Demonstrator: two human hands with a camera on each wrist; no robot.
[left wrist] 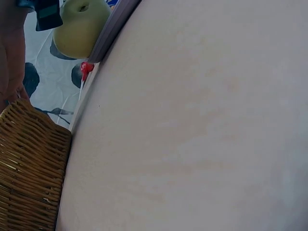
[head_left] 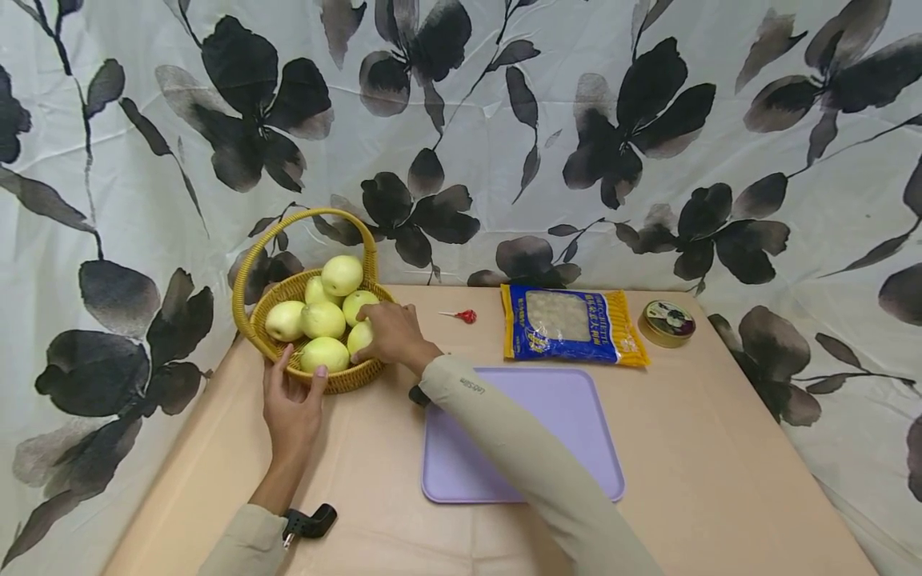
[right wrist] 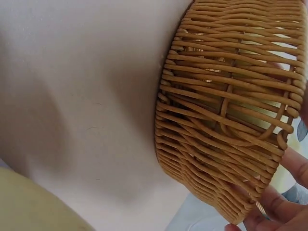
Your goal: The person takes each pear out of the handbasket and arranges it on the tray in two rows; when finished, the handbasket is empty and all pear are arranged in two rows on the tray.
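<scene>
A yellow wicker basket (head_left: 353, 382) with a tall arched handle stands at the table's left, filled with several yellow-green apples (head_left: 323, 319). My left hand (head_left: 291, 408) holds the basket's near-left side, its fingers (right wrist: 279, 204) around the wicker wall in the right wrist view. Inside the basket's right side, my right hand (head_left: 396, 332) grips an apple (head_left: 359, 336), with the fingers over it. A lilac tray (head_left: 519, 472) lies under my right forearm. Another apple (left wrist: 82, 36) sits at the tray's edge in the left wrist view; my sleeve hides it in the head view.
Behind the tray lies a blue and yellow pasta packet (head_left: 572, 324), beside a round tin (head_left: 667, 323). A small red-handled tool (head_left: 464, 317) lies between basket and packet. A flowered cloth (head_left: 533, 160) hangs along the table's back edge.
</scene>
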